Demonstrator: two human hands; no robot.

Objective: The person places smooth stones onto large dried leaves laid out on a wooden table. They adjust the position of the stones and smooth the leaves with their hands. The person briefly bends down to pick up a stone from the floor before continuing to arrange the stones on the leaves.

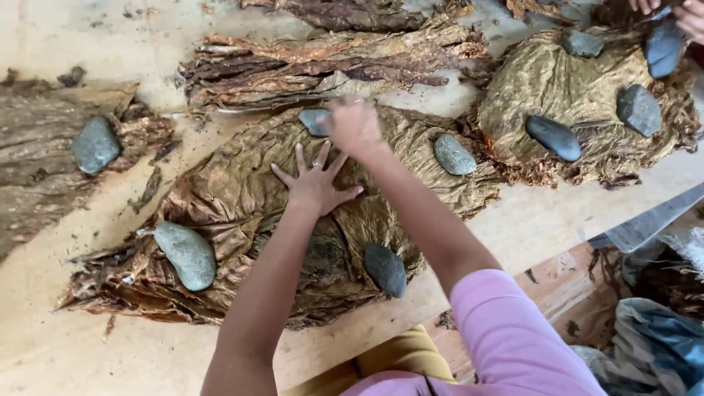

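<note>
A stack of flattened brown dried leaves (pixel 235 191) lies on the wooden table (pixel 66 352) in front of me. My left hand (pixel 314 183) presses flat on its middle, fingers spread, a ring on one finger. My right hand (pixel 356 125) is blurred and rests on the far part of the stack, beside a grey stone (pixel 314 121); I cannot tell whether it grips that stone. Three more grey stones weigh the stack down, at the near left (pixel 186 254), near middle (pixel 386 270) and far right (pixel 455 155).
A second leaf stack (pixel 579 95) at the right carries several stones. Bundles of crumpled leaves (pixel 330 62) lie at the back, and another pile with a stone (pixel 95 144) at the left. Another person's hand (pixel 689 18) shows at the top right. Cloth heaps (pixel 660 337) lie below the table.
</note>
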